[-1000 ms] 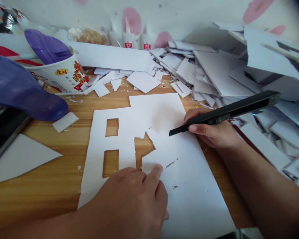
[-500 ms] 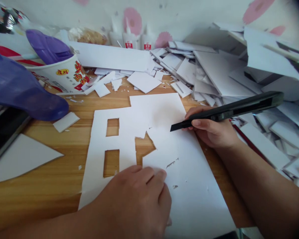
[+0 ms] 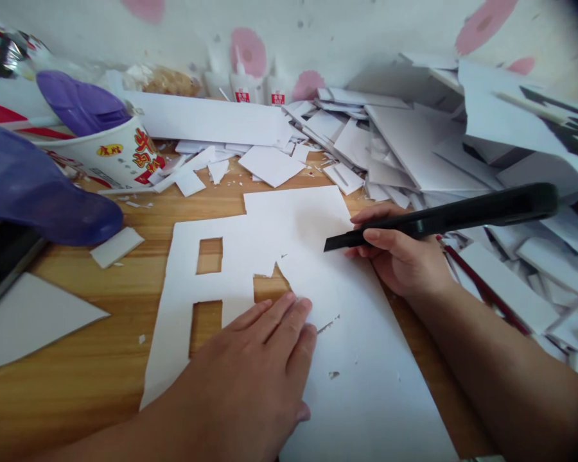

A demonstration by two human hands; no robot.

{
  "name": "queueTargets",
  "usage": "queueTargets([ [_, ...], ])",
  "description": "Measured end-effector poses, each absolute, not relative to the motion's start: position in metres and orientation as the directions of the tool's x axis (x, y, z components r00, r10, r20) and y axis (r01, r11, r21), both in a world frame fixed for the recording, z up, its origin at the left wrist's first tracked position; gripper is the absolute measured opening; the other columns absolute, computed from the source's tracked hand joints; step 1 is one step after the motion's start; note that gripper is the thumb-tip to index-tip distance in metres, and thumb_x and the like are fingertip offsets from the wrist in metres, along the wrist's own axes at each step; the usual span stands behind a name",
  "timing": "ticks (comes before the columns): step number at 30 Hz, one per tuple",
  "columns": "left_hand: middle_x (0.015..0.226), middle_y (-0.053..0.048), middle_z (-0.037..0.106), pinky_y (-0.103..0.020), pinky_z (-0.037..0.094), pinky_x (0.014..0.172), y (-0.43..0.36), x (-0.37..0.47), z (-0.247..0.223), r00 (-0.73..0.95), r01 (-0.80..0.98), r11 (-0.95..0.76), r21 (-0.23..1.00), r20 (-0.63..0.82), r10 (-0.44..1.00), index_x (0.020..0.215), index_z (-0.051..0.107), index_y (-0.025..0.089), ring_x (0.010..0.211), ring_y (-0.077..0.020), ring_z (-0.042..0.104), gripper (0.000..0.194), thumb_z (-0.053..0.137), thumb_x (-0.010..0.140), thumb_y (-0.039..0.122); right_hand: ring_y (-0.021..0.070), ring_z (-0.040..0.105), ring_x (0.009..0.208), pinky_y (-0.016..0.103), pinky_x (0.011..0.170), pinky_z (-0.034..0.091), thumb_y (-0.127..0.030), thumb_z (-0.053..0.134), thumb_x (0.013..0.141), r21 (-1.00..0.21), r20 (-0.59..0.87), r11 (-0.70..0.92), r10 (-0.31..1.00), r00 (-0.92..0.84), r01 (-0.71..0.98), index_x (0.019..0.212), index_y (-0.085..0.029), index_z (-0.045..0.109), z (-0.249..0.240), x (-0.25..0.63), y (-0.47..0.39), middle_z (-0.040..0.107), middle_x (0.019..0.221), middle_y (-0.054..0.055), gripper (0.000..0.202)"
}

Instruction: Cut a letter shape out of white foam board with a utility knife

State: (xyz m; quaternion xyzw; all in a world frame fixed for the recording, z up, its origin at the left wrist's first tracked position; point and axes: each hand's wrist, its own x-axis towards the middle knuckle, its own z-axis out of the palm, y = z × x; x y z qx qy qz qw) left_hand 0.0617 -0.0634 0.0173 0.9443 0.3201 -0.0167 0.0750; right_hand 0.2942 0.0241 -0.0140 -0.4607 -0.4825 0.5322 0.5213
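Observation:
A large white board [image 3: 366, 359] lies on the wooden table, with two rectangular holes at its left and an irregular cutout near the middle. My left hand [image 3: 255, 366] rests flat on the board, fingers extended over part of the cutout, holding nothing. Above the board's right edge, my right hand [image 3: 399, 256] grips a black utility knife [image 3: 443, 215]. The knife's dark blade points left and sits over the upper part of the board; whether the tip touches the surface is unclear.
White scraps [image 3: 414, 141] pile up at the back and right. At the left are a paper cup [image 3: 110, 154], a purple object [image 3: 52, 192] and a pointed white piece [image 3: 29, 321]. Glue bottles [image 3: 243, 86] stand against the wall.
My left hand has slid up the board and its fingers have straightened. The knife is turned slightly in my right hand. The whole view has shifted a little.

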Motion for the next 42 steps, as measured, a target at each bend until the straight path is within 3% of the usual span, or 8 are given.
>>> queueTargets([
  [4,0.14,-0.017,0.05,-0.043,0.045,0.103,-0.064,0.062,0.019,0.798,0.603,-0.786,0.134,-0.106,0.594,0.128,0.059,0.014,0.127,-0.0311,0.051,0.055,0.063,0.084,0.046,0.0134,0.058,0.056,0.034,0.059,0.058,-0.025,0.072,0.073,-0.999,0.032,0.032,0.999,0.014,-0.021,0.084,-0.026,0.067,-0.013,0.29,0.021,0.061,0.077,0.0,0.012],
  [9,0.141,-0.02,0.048,-0.047,0.042,0.105,-0.065,0.064,0.018,0.791,0.611,-0.768,0.194,-0.107,0.602,0.128,0.058,0.012,0.13,-0.0333,0.046,0.054,0.061,0.085,0.045,0.0221,0.066,0.076,0.039,0.066,0.058,-0.025,0.071,0.077,-0.936,0.199,0.19,0.98,-0.001,0.297,0.091,-0.03,0.066,-0.008,0.279,0.013,0.066,0.09,0.004,0.016],
  [15,0.141,-0.018,0.048,-0.047,0.039,0.108,-0.064,0.063,0.018,0.742,0.66,-0.717,0.223,-0.042,0.669,0.12,0.062,0.014,0.135,-0.0334,0.04,0.045,0.066,0.083,0.04,0.0194,0.065,0.077,0.034,0.07,0.055,-0.027,0.069,0.079,-0.818,0.295,0.303,0.951,-0.095,0.489,0.09,-0.026,0.065,-0.006,0.269,0.01,0.068,0.086,0.002,0.012],
  [31,0.143,-0.026,0.043,-0.055,0.043,0.101,-0.063,0.064,0.012,0.755,0.652,-0.728,0.214,-0.087,0.65,0.117,0.059,0.015,0.132,-0.0415,0.04,0.047,0.07,0.08,0.04,0.0201,0.064,0.077,0.035,0.068,0.053,-0.03,0.069,0.08,-0.785,0.33,0.35,0.935,-0.134,0.511,0.093,-0.028,0.063,-0.011,0.269,0.009,0.068,0.087,0.003,0.015],
  [42,0.142,-0.026,0.044,-0.052,0.042,0.102,-0.064,0.062,0.006,0.765,0.638,-0.749,0.179,-0.038,0.643,0.118,0.057,0.015,0.131,-0.04,0.043,0.047,0.067,0.082,0.044,0.0195,0.063,0.077,0.033,0.068,0.052,-0.029,0.069,0.08,-0.782,0.312,0.34,0.939,-0.143,0.523,0.092,-0.027,0.062,-0.009,0.268,0.008,0.068,0.086,0.002,0.014],
])
